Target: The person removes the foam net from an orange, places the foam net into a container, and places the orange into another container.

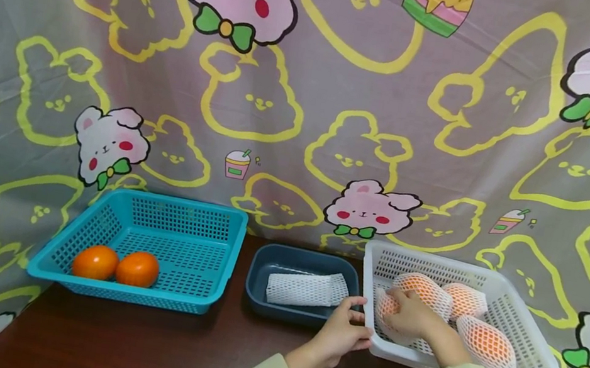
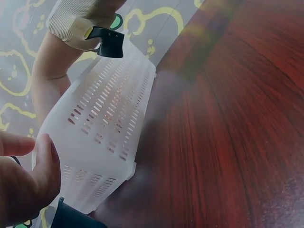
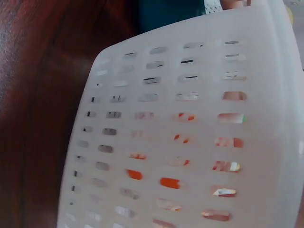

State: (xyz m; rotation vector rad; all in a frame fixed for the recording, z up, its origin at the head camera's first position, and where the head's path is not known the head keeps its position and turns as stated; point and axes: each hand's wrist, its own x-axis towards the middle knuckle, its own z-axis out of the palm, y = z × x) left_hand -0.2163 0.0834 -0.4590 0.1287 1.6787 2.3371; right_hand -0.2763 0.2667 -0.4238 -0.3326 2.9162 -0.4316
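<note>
In the head view, my right hand (image 1: pixel 415 316) reaches into the white basket (image 1: pixel 539 348), its fingers curled over a net-wrapped orange (image 1: pixel 387 322) at the front left. Three more oranges in white foam nets lie around it, among them one at the right (image 1: pixel 487 346). My left hand (image 1: pixel 337 337) is at the basket's left rim near the front corner, thumb and forefinger spread with their tips at the rim. The left wrist view shows that thumb (image 2: pixel 47 159) against the basket's outer wall. From the right wrist, the basket wall hides the hand and most of the fruit.
A dark blue tray (image 1: pixel 252 279) between the baskets holds white foam net sleeves (image 1: pixel 299 288). At the left, a teal basket (image 1: pixel 228 263) holds two bare oranges (image 1: pixel 138 269). All stand on a dark wood table (image 1: pixel 156 348) before a patterned cloth (image 1: pixel 310 84).
</note>
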